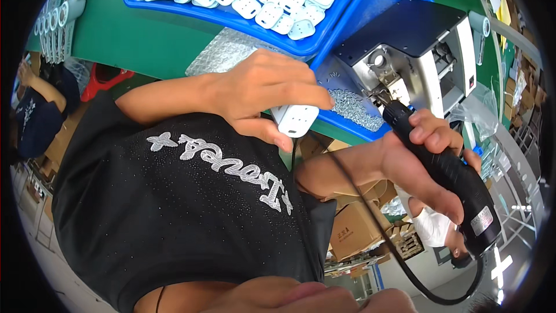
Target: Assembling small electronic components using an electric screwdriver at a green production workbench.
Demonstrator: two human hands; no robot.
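Observation:
My left hand (272, 90) is closed around a small white plastic housing (298, 120) with rounded corners and little dark holes in its face. The thumb presses it from below while the fingers lie over its top. In my right fist (431, 156) is a black electric screwdriver (452, 179). Its front end meets the metal outlet of a screw feeder (414, 52), a grey-and-white machine with a dark cover; the exact contact at the tip is too small to tell. A black cable (376, 220) loops from the screwdriver's rear back toward my left hand.
A blue tray (231, 17) piled with white plastic covers (269, 14) stands at the back. Loose screws (356, 110) lie in another blue tray beside the feeder. Bubble wrap (217, 52) rests on the green table (104, 29). Cardboard boxes (356, 229) and two other people are farther off.

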